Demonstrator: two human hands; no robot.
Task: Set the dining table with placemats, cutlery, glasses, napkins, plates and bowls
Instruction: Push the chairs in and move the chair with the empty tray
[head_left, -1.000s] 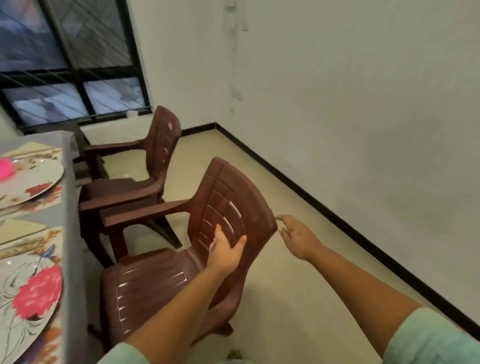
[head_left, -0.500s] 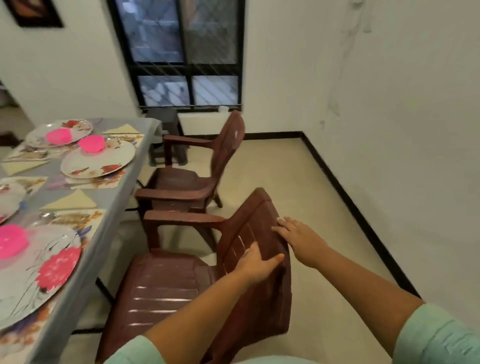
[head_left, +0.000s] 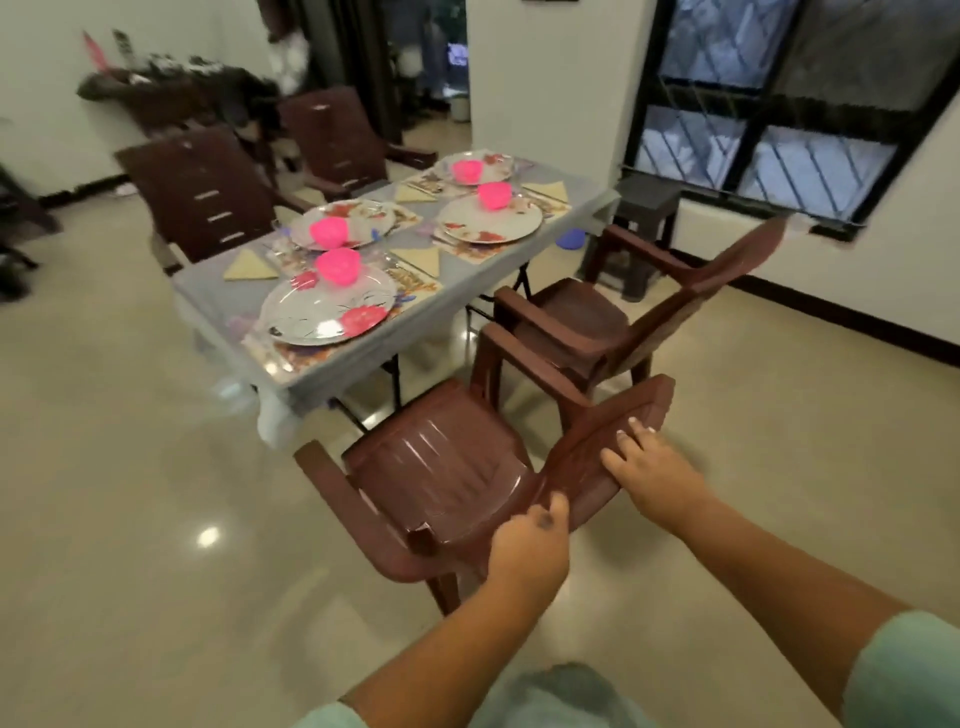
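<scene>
Scanning left to right, I see the table (head_left: 322, 364) laid with four plates (head_left: 328, 312), a pink bowl (head_left: 338, 265) on each. My left hand (head_left: 527, 553) grips the near chair (head_left: 447, 467); my right hand (head_left: 657, 475) lies flat on its back. Since half a second ago my view has swung left, showing the whole table.

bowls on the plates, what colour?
Bright pink bowls, all four; head view.

One head-worn view is given, aimed forward and down, hands (head_left: 597, 514) close, the bench (head_left: 363, 358) beyond.
</scene>
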